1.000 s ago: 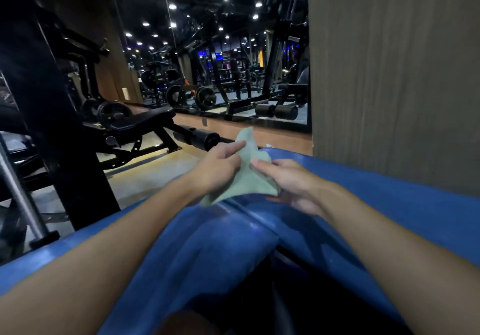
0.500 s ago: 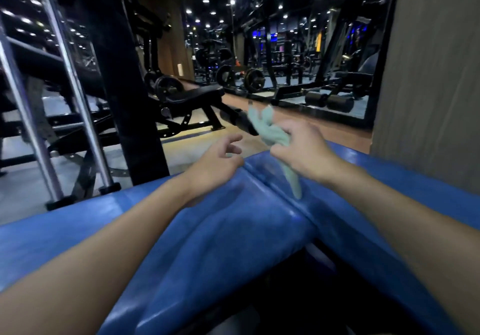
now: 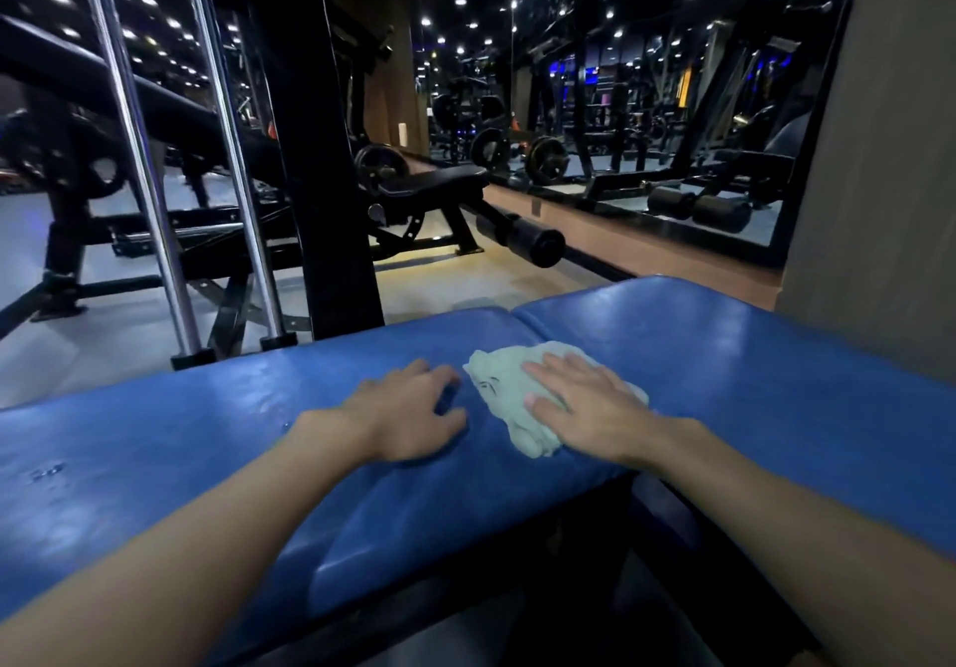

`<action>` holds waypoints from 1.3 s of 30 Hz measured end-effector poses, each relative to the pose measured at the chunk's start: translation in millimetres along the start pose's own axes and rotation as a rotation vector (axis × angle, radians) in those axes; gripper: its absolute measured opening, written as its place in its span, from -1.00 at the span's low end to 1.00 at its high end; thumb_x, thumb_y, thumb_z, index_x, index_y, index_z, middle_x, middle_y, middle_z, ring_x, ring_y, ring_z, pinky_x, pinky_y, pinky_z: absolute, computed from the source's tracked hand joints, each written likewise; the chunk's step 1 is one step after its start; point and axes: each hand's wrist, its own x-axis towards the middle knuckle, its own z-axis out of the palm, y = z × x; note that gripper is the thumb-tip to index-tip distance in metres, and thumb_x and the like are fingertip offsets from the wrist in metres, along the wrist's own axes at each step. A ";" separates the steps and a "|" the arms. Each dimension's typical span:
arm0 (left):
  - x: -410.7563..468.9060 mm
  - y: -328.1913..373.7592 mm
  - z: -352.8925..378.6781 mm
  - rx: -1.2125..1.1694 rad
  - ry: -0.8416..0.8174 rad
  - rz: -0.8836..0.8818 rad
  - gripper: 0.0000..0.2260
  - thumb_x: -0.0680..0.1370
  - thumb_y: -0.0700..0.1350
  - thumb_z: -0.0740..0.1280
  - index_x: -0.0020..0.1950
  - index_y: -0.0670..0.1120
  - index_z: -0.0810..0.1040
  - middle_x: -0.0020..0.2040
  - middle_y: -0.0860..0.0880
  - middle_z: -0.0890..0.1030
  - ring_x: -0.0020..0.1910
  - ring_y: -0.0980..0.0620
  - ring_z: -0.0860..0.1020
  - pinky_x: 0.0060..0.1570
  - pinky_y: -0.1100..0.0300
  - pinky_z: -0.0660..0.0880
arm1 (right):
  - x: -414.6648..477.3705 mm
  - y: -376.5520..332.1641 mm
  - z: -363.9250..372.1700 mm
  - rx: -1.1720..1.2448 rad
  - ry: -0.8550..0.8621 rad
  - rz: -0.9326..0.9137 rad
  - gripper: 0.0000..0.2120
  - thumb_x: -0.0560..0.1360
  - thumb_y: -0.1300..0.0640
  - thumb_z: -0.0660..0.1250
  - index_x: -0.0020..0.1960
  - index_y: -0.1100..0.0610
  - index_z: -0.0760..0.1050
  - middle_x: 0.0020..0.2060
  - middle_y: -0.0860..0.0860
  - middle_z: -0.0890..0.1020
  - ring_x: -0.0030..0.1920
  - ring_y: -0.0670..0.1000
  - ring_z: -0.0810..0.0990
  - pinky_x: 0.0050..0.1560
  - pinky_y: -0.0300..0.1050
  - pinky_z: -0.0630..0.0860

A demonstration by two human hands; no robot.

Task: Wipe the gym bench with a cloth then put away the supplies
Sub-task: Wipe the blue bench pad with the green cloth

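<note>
right hand (image 3: pixel 584 407): fingers straight, pressing pale green cloth (image 3: pixel 496 392) on blue table (image 3: pixel 181 433) | left hand (image 3: pixel 408 415): fingers loosely bent, holding nothing, resting just beside cloth

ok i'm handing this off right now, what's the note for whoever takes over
Left hand: open, rests on the blue bench pad, holds nothing.
Right hand: open, pressing flat on the green cloth, beside the seam between the pads.
Done: cloth is down on the bench; droplets show at the pad's left end.
To do: wipe the pads, then put the supplies away; no other supplies in view.
</note>
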 end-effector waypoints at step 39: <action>10.4 -38.2 11.2 0.141 0.040 0.088 -0.41 0.49 0.47 0.03 0.43 0.22 0.28 0.41 0.09 0.31 0.40 0.00 0.27 0.32 -0.13 0.24 | 39.3 -12.1 12.8 -0.224 -0.055 -0.045 -0.16 0.41 -0.44 -0.34 0.60 -0.10 -0.07 0.60 0.02 -0.02 0.59 0.08 -0.09 0.53 0.23 -0.07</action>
